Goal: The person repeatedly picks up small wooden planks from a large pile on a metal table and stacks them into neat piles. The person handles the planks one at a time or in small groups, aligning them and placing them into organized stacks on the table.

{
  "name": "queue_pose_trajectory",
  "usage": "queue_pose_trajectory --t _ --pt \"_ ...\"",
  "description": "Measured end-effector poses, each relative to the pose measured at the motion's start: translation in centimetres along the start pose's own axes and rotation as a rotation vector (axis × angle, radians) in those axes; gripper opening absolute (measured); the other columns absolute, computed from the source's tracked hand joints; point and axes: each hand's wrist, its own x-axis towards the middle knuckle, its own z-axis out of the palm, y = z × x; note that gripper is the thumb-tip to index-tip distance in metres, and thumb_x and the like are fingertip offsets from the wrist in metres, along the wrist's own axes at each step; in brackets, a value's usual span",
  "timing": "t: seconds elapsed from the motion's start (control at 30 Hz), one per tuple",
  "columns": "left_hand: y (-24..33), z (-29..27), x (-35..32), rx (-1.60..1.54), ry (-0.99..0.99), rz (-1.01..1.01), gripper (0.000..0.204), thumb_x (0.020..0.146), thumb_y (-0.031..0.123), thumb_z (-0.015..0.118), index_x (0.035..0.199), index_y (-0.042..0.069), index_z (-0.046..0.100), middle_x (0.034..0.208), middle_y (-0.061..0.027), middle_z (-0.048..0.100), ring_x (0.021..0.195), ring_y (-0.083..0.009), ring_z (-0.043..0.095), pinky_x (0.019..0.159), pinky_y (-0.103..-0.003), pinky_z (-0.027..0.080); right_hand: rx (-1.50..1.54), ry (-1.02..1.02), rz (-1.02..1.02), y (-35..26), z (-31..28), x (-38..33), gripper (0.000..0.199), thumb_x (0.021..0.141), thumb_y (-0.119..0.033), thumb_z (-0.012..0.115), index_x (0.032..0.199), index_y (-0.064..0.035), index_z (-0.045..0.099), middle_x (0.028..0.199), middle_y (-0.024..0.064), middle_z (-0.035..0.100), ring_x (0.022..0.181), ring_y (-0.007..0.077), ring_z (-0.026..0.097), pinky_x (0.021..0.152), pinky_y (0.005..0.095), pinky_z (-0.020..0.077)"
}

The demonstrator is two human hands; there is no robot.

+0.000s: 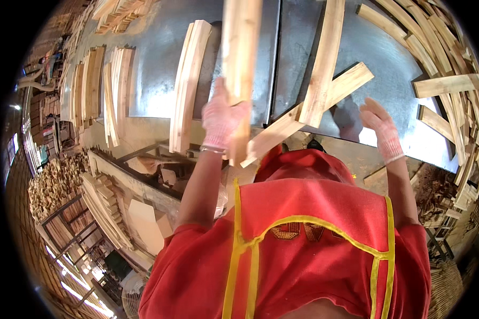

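My left hand, in a pale pink knit glove, is closed round a long wooden board. The board reaches away over the metal tabletop and looks slightly blurred. My right hand, gloved the same way, hovers by the table's near edge with its fingers stretched out and nothing in them. Between the hands, one loose board points away from me. Its near end overlaps a second board that lies slantwise, with its lower end past the table edge. Left of my left hand lies a small stack of boards.
More board stacks line the table's left side. A big curved pile of strips fills the right side, with a few pieces sticking out. Below left stand a wooden bin and a heap of cut sticks.
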Motion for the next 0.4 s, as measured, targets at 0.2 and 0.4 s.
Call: queue_pose_trajectory --t 0.2,0.4 --pt "-11.2 -3.0 0.9 0.717 0.228 -0.086 0.084 0.096 0.045 0.067 0.163 0.015 0.026 0.167 -0.0123 0.033 0.153 -0.0307 0.035 0.129 -0.048 0.026 0.072 0.109 0.146 10.9 1.0 -8.6 0.055 0.094 -0.022 0.075 0.144 -0.004 0.059 0.121 0.004 0.07 0.102 0.0141 0.064 0.09 0.03 0.0515" --pt "-13.2 -1.4 2.0 0.709 0.106 -0.043 0.093 0.097 0.05 0.064 0.168 0.019 0.012 0.173 -0.0158 0.015 0.16 -0.0349 0.013 0.129 -0.048 0.022 -0.408 0.009 0.507 25.4 1.2 -19.3 0.076 0.086 -0.032 0.08 0.153 -0.0133 0.053 0.137 0.0201 0.067 0.134 0.0273 0.059 0.113 0.0332 0.0442"
